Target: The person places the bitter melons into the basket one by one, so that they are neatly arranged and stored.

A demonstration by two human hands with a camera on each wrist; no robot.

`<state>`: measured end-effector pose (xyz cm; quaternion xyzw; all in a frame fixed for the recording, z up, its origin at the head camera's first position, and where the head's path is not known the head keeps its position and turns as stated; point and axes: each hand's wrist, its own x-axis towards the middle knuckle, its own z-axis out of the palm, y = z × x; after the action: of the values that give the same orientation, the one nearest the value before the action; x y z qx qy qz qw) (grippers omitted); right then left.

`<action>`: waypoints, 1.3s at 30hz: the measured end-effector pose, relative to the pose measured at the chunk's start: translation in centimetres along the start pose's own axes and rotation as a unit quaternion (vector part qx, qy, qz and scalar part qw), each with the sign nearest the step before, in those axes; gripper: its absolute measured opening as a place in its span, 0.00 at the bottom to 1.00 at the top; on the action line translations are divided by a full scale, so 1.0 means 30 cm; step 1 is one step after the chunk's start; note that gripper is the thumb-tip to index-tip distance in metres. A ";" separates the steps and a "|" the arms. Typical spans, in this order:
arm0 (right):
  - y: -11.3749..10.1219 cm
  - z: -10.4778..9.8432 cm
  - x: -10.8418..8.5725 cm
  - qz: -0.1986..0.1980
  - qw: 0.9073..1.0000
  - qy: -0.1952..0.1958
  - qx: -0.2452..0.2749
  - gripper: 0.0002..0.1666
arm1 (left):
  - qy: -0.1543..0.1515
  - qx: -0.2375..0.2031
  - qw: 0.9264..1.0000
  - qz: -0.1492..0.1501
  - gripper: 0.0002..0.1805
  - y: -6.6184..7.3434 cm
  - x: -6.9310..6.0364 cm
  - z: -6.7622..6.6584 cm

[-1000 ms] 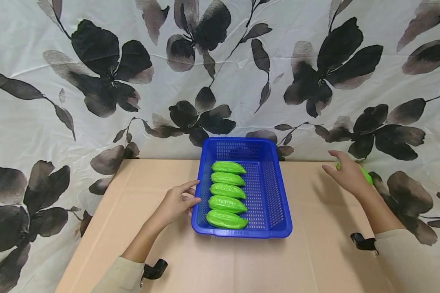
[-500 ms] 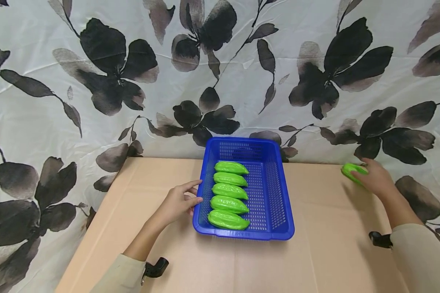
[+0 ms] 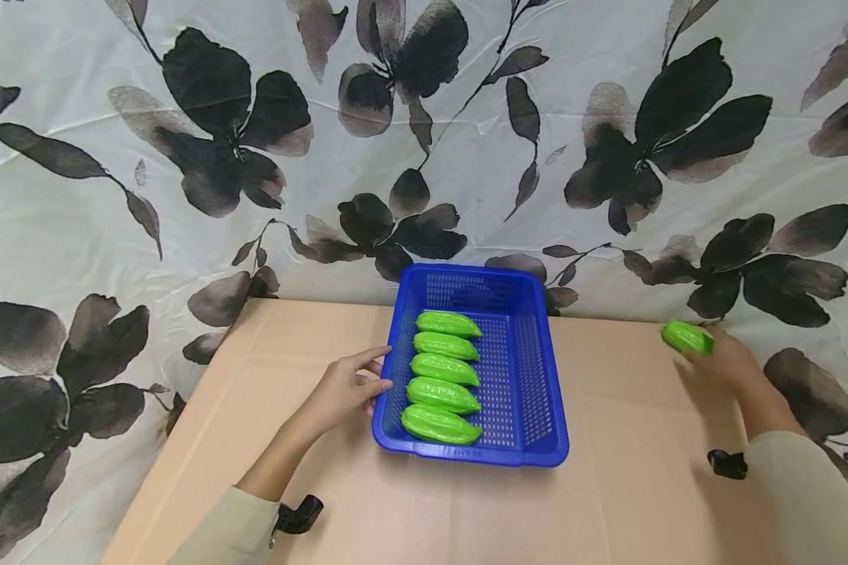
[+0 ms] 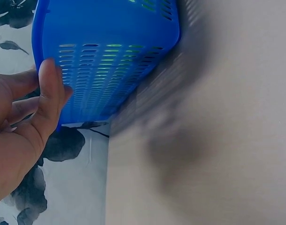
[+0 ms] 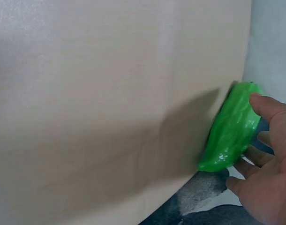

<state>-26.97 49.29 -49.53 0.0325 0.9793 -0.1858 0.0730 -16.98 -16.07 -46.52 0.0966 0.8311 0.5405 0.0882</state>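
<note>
At the far right edge of the table, my right hand grips a glossy green, ridged toy fruit or vegetable, its exact kind unclear. In the right wrist view the thumb lies over this green piece, with fingers behind it and its pointed end toward the bottom. A blue plastic basket holds a column of several similar green pieces along its left side. My left hand touches the basket's left rim with relaxed fingertips. The left wrist view shows these fingers against the slotted outer wall.
The basket stands on a light tan table, near its back edge. White cloth with dark flowers hangs behind and drops past both table sides. Small black devices sit at both wrists.
My right hand reached farther right, took hold of the green piece at the table's edge and turned it slightly. The left hand and the basket keep their places; the head view shifted a little.
</note>
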 end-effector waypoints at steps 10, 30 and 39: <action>0.032 0.060 -0.001 0.043 0.999 0.013 0.024 0.47 | -0.006 0.008 1.000 0.002 0.34 0.002 0.003 0.001; 0.005 0.087 -0.064 0.013 0.996 0.078 0.036 0.38 | -0.007 0.012 1.000 0.003 0.34 0.000 0.009 0.002; -0.092 0.058 -0.083 -0.053 0.993 0.093 0.056 0.37 | -0.011 0.008 1.000 0.008 0.34 -0.009 0.006 -0.002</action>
<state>-24.54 45.99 -49.75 0.0014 0.9702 -0.2405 -0.0300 -17.18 -16.19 -46.76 0.1105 0.8337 0.5332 0.0923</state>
